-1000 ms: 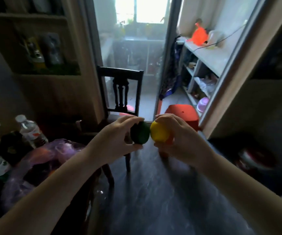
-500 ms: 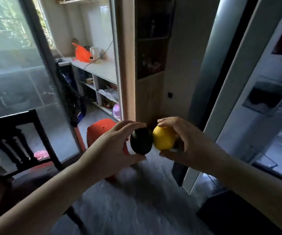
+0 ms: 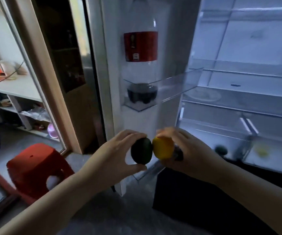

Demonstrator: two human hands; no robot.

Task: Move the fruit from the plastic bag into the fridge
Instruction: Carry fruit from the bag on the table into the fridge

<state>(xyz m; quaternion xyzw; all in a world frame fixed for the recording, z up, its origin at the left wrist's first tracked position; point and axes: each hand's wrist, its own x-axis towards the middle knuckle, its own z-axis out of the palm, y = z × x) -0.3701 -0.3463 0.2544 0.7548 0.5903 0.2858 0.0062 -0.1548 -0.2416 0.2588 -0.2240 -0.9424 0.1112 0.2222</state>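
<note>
1. Since a second ago the view is swinging right. The chair and the bag's table are dropping out of view, and the open fridge (image 3: pixel 238 39) is now filling the right half. Both hands are still carrying the same two fruits, pressed together.
2. Left of the fridge, a red stool (image 3: pixel 35 165) is sitting on the floor, not involved.
3. The fridge door is standing open, and a large bottle (image 3: pixel 141 65) with a red label is standing in its door shelf (image 3: pixel 170 83).
4. The left hand (image 3: pixel 116 153) is pinching the green fruit (image 3: pixel 141 150) between thumb and fingers, just in front of the fridge, low down.
5. The right hand (image 3: pixel 191 150) is gripping the yellow fruit (image 3: pixel 163 148), which is touching the green one. Something dark is sitting under its fingers, and I cannot tell what.
6. At the bottom of the fridge, the left drawer (image 3: pixel 235 131) is holding a small dark green round thing (image 3: pixel 221 150). The right drawer (image 3: pixel 272 143) is holding a pale yellow thing (image 3: pixel 261 150). Both are blurred, likely fruit already delivered.
7. Judging progress: mid-task. The carry for this pair is nearly finishing, while reaching into the fridge and letting go is still pending. The plastic bag is out of view, so I cannot tell how much fruit is remaining.
</note>
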